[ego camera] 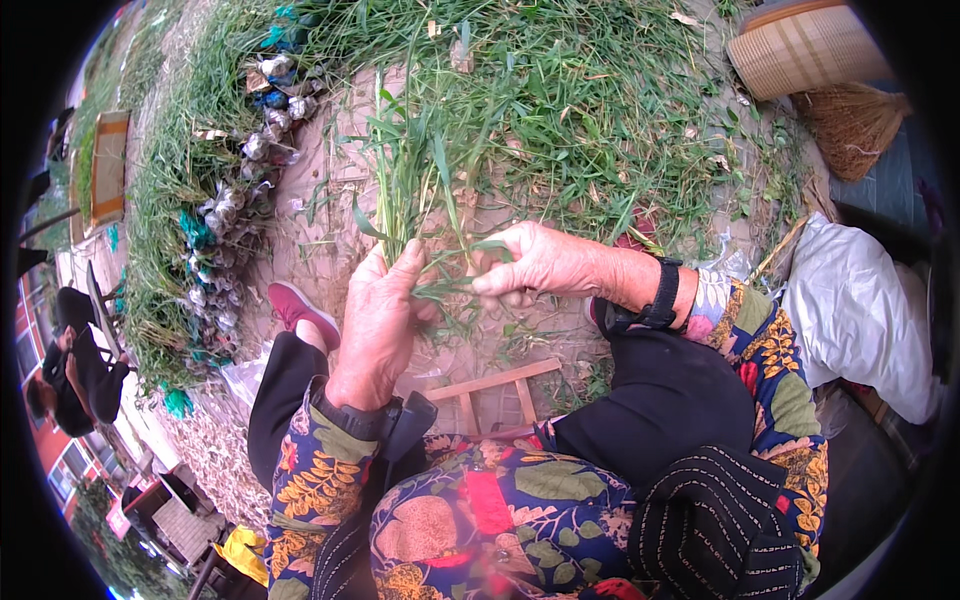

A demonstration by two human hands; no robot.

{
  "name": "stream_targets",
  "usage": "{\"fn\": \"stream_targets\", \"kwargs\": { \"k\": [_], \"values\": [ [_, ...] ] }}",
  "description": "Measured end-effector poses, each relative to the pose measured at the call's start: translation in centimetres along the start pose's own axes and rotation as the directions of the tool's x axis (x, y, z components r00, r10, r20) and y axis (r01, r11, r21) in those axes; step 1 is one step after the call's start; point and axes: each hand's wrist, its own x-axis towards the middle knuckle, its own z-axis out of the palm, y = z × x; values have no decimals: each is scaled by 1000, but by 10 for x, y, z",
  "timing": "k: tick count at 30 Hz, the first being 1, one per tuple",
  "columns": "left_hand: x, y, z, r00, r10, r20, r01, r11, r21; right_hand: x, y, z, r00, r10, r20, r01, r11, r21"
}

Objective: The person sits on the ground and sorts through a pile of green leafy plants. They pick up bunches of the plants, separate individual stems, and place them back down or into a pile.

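A bundle of green grass stalks [394, 180] rises upright from my left hand [379, 322], which is closed round its lower ends. Just to the right, my right hand [525, 266] pinches a few long green blades between thumb and fingers; some of them reach across towards the bundle. Beyond both hands, a wide heap of loose cut grass [600, 112] spreads over the paved ground. The undersides of the fingers on both hands are partly hidden.
Tied grass bunches with plastic-wrapped ends [225, 202] line the left. A wooden frame [495, 379] lies between my legs. At right are a white sack [855, 315], a straw broom [855, 124] and a woven roll [810, 49]. A seated person [79, 367] is far left.
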Motion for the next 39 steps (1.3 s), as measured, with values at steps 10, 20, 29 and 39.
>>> {"fn": "stream_targets", "kwargs": {
  "k": [10, 20, 29, 39],
  "values": [
    [8, 30, -30, 949, 272, -162, -294, 946, -135, -6, 3, -63, 707, -281, -649, 425, 903, 72],
    [10, 16, -34, 933, 311, -182, -280, 943, 178, -15, -7, -66, 789, -345, -509, 542, 781, 311],
    [8, -2, -9, 993, 112, 47, -114, 993, 42, -1, -18, -8, 916, -249, -316, 284, 956, 68],
    [-1, -17, 7, 985, -36, 171, 31, 999, 35, 14, -6, 1, 891, -315, -326, 319, 947, -41]
  ]
}}
